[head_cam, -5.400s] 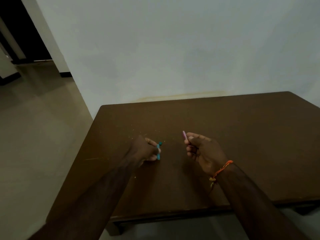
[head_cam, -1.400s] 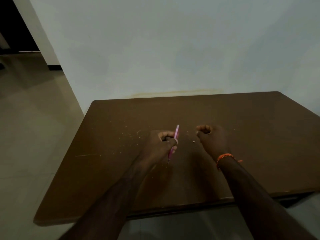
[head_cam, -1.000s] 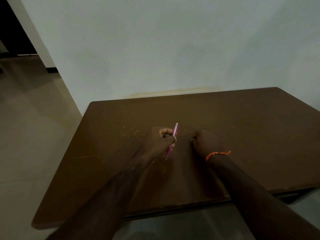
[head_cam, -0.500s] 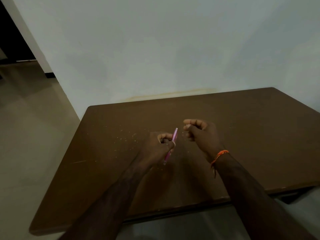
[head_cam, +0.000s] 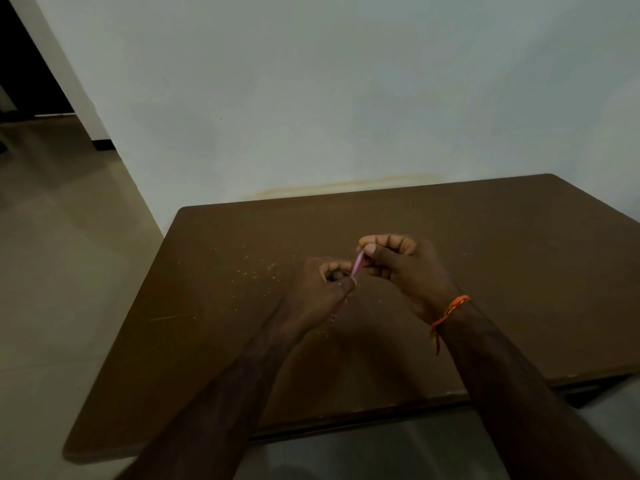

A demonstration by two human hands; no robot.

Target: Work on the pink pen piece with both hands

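A thin pink pen (head_cam: 356, 266) stands slanted above the dark brown table (head_cam: 519, 271). My left hand (head_cam: 322, 292) grips its lower shaft in curled fingers, and the pen's tip pokes out below the hand. My right hand (head_cam: 401, 268), with an orange thread band at the wrist, pinches the pen's top end between thumb and forefinger. Whether a small part sits under those fingertips is hidden. Both hands hover a little above the tabletop near its middle.
Pale crumbs or shavings (head_cam: 256, 275) lie scattered on the table left of my hands. A white wall (head_cam: 346, 98) stands right behind the table. Beige tiled floor (head_cam: 62, 271) runs along the left, with a dark doorway (head_cam: 20, 64) at the far left.
My right hand rose from the tabletop, where it touched a small speck, and came left to the pen's top end. The left hand kept its grip on the pen.
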